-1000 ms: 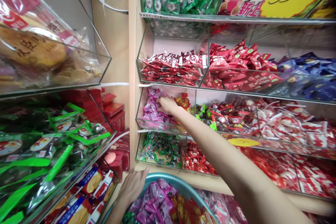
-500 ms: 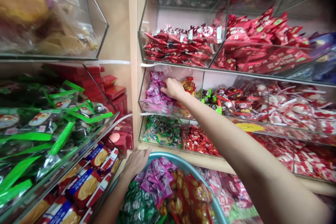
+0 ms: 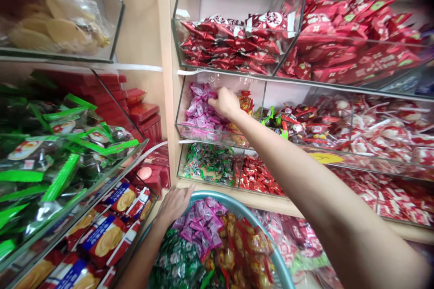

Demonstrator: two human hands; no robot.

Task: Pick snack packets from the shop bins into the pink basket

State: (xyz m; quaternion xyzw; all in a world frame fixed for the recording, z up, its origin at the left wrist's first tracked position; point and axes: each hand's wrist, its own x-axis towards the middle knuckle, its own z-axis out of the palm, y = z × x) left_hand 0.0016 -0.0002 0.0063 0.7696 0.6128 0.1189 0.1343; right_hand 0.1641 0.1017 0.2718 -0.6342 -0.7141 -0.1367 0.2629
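Reaching with right hand (image 3: 225, 104) into a clear bin (image 3: 213, 135), at purple-wrapped candies (image 3: 195, 107); curled at the fingers, cannot tell whether gripping any. Resting left hand (image 3: 173, 205) on far-left rim of teal basket (image 3: 284, 266); cannot tell whether clasping it or just lying there. Heaped in basket: more purple-wrapped candies (image 3: 205, 226) at far side, green-wrapped candies (image 3: 178, 253) nearer left, gold-and-red candies (image 3: 237, 248) to the right, all touching.

Likely trouble: snagging knuckles or wrappers on shelf edge (image 3: 305, 81) above or on the bin's low front, given the tight slot. Could shed loose pieces into small green sweets (image 3: 208, 160) below, or past the rim, if held slackly. Could drag along red-gold sweets (image 3: 246, 98) just right of hand, no divider visible between. Might tip basket if leaning on rim; support underneath hidden.

Around: red flat packets (image 3: 233, 45) overhead, red sweets (image 3: 259, 174) below, partly hidden by right forearm (image 3: 298, 167). To left: wooden upright (image 3: 165, 67), red boxes (image 3: 145, 117), green-edged packs (image 3: 57, 158), biscuit packs (image 3: 103, 239), crowding left arm side.
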